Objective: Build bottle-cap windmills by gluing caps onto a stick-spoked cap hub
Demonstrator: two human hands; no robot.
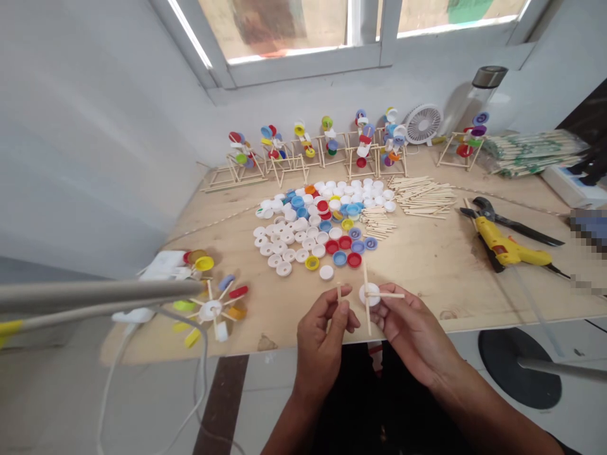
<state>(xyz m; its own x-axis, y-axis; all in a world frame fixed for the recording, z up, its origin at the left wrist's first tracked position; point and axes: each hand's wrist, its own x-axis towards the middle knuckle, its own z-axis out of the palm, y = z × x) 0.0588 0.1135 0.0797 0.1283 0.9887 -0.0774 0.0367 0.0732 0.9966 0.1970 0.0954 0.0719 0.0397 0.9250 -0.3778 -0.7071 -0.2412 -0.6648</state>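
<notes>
My left hand [327,328] pinches a short wooden stick [339,292] between thumb and fingers, close to the table's front edge. Just to its right, my right hand [408,325] grips a white bottle cap [369,294] from which three wooden sticks stick out: one away from me, one toward me and one to the right. The stick in my left hand does not touch the cap. Beyond my hands lie many caps, including a single white one [327,272] and a red one [354,260]. A pile of short sticks [378,222] lies behind them.
At left, a wheel of sticks and coloured caps [210,310] lies near a cable. A yellow glue gun [507,245] and black-handled pliers [512,221] lie right, beside longer sticks [423,196]. Stick frames with cap wheels [283,161], a small fan [423,124] and a bottle [478,95] line the wall.
</notes>
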